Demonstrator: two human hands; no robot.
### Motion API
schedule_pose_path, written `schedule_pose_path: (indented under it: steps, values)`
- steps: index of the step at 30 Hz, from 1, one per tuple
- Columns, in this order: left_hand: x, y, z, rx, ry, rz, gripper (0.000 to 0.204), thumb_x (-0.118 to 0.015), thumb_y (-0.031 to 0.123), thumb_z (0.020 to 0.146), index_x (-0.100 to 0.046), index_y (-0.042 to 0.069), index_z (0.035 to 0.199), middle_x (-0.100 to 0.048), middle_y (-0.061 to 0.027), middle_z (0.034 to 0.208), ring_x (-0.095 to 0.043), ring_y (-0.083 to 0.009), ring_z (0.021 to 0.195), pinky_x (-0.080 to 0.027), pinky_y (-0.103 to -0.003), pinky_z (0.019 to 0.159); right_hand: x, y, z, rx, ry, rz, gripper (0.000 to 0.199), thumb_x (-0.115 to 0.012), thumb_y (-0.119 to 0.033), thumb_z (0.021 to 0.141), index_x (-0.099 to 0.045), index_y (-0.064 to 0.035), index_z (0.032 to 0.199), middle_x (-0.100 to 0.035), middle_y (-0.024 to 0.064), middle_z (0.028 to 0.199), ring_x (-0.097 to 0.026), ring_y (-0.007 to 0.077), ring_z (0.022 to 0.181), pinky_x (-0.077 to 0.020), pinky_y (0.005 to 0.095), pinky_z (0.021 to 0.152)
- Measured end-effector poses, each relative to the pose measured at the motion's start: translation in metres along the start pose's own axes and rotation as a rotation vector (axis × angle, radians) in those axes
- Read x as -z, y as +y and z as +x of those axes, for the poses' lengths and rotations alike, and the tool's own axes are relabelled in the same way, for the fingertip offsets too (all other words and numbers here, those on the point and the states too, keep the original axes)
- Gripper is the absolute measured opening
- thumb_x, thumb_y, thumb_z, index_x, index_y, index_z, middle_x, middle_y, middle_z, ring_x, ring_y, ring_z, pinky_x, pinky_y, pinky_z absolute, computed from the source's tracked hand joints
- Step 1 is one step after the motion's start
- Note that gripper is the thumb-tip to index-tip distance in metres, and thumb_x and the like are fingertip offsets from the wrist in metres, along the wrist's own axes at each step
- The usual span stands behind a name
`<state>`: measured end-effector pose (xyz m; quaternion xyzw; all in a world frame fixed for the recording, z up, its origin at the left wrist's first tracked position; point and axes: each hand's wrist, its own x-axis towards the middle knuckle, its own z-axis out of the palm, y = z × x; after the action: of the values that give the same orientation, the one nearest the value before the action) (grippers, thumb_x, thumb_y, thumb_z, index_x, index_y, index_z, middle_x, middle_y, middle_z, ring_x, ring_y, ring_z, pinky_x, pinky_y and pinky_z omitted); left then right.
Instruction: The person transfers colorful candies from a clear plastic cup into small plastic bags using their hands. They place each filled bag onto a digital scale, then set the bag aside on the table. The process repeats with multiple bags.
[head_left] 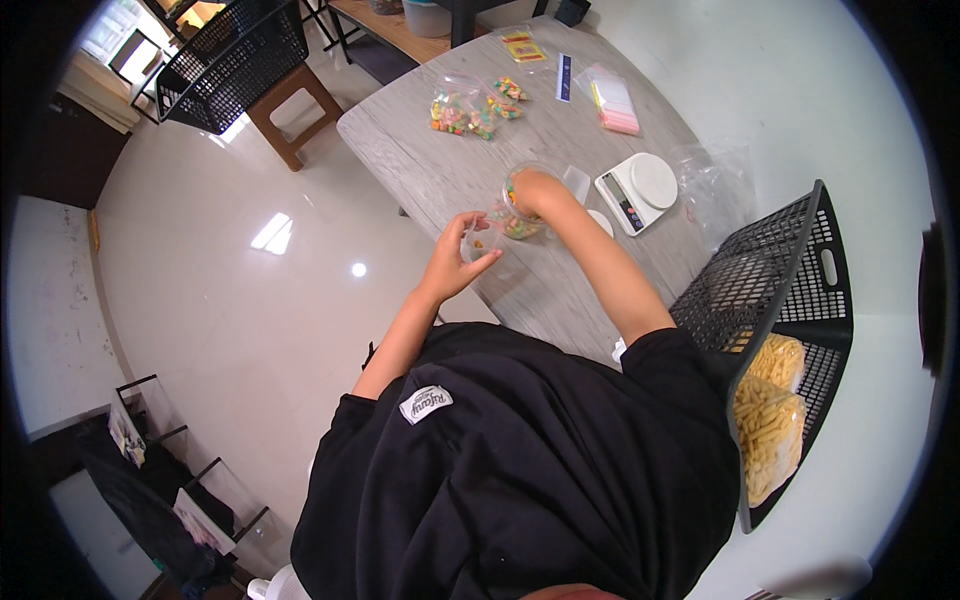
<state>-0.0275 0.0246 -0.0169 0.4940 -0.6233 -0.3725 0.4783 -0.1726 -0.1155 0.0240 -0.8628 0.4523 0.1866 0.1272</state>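
Observation:
My left hand point(455, 262) is curled round a small clear plastic cup point(482, 243) at the near left edge of the table. A few small orange-brown bits show at the bottom of the cup. Just to its right, a clear round tub point(519, 229) holds colourful small snack pieces. My right hand point(537, 194) reaches down into the mouth of this tub. Its fingers are hidden among the rim and the pieces. A white round lid point(600, 222) lies partly behind my right forearm, near a small clear container point(576, 183).
Right of my arm stands a white kitchen scale point(640, 192). Bags of colourful snacks point(465, 108) lie farther off, with a stack of pink-edged plastic bags point(613, 103) and a blue-and-white strip point(564, 78). A black basket point(800, 270) with bagged yellowish snacks point(768, 440) stands at my right.

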Motion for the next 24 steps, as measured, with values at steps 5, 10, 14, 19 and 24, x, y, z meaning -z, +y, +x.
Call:
schedule_pose_path:
  steps: [5, 10, 14, 19, 24]
  values:
    - [0.000, -0.001, -0.001, 0.018, 0.002, -0.005, 0.057, -0.073, 0.017, 0.072, -0.045, 0.002, 0.119, -0.056, -0.0118, 0.107, -0.053, -0.0223, 0.106, -0.038, -0.036, 0.095, 0.004, -0.006, -0.005, -0.127, -0.016, -0.040, 0.021, -0.059, -0.014, 0.078, -0.068, -0.0022, 0.093, -0.064, 0.0182, 0.098, -0.064, 0.0298, 0.090, -0.0508, 0.0400, 0.075]
    - [-0.001, -0.001, 0.002, 0.012, -0.016, 0.003, 0.057, -0.073, 0.017, 0.072, -0.045, 0.002, 0.119, -0.056, -0.0117, 0.107, -0.053, -0.0222, 0.107, -0.039, -0.036, 0.095, 0.008, -0.003, -0.002, -0.142, -0.093, -0.008, 0.025, -0.060, -0.019, 0.077, -0.067, -0.0012, 0.092, -0.065, 0.0174, 0.098, -0.063, 0.0295, 0.092, -0.0506, 0.0404, 0.076]
    - [0.001, 0.000, 0.001, 0.033, -0.011, -0.010, 0.056, -0.073, 0.017, 0.073, -0.045, 0.003, 0.119, -0.056, -0.0115, 0.107, -0.053, -0.0222, 0.106, -0.039, -0.036, 0.095, 0.014, 0.008, -0.019, -0.067, 0.179, 0.227, 0.017, -0.067, -0.011, 0.069, -0.067, -0.0044, 0.085, -0.065, 0.0173, 0.087, -0.064, 0.0297, 0.083, -0.0495, 0.0411, 0.073]
    - [0.001, -0.009, 0.000, -0.003, 0.048, 0.008, 0.057, -0.074, 0.018, 0.071, -0.046, 0.002, 0.118, -0.057, -0.0126, 0.105, -0.054, -0.0233, 0.102, -0.040, -0.035, 0.091, 0.005, 0.023, -0.065, -0.081, 0.792, 0.374, 0.020, -0.057, -0.015, 0.076, -0.068, -0.0084, 0.093, -0.063, 0.0224, 0.093, -0.062, 0.0348, 0.090, -0.0469, 0.0428, 0.081]
    - [0.002, -0.010, 0.002, 0.005, 0.031, 0.000, 0.057, -0.075, 0.018, 0.071, -0.046, 0.002, 0.118, -0.056, -0.0123, 0.105, -0.054, -0.0230, 0.102, -0.040, -0.035, 0.092, -0.015, 0.020, -0.066, -0.258, 0.258, 1.023, 0.035, -0.045, -0.003, 0.082, -0.058, -0.0040, 0.114, -0.055, 0.0199, 0.117, -0.066, 0.0254, 0.072, -0.0548, 0.0307, 0.055]
